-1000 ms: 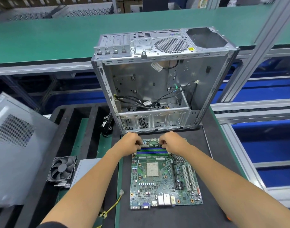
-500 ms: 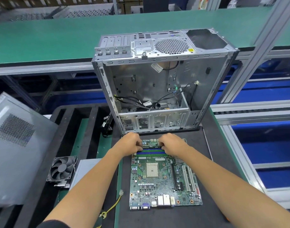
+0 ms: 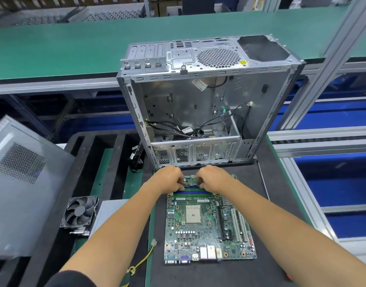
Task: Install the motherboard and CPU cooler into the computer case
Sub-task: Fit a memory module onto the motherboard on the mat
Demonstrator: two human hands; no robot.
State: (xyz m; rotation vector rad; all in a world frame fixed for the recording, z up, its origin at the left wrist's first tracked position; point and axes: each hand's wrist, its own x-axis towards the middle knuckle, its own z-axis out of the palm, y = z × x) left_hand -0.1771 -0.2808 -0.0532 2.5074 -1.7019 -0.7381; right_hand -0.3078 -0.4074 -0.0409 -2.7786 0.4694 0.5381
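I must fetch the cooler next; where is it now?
In the head view, the CPU cooler lies lower left, left of the motherboard, beside the grey side panel.

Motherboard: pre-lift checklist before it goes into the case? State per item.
1. Both hands on the board: ok. Left hand and right hand curl over the far edge of the motherboard.
2. Grip firm: cannot tell, fingertips hidden.
3. Board free of the mat: not ok, it lies flat.
4. Case open toward the person: ok.
5. Case floor free: not ok, loose black cables lie inside.
6. Cooler out of the path: ok, left of the board.
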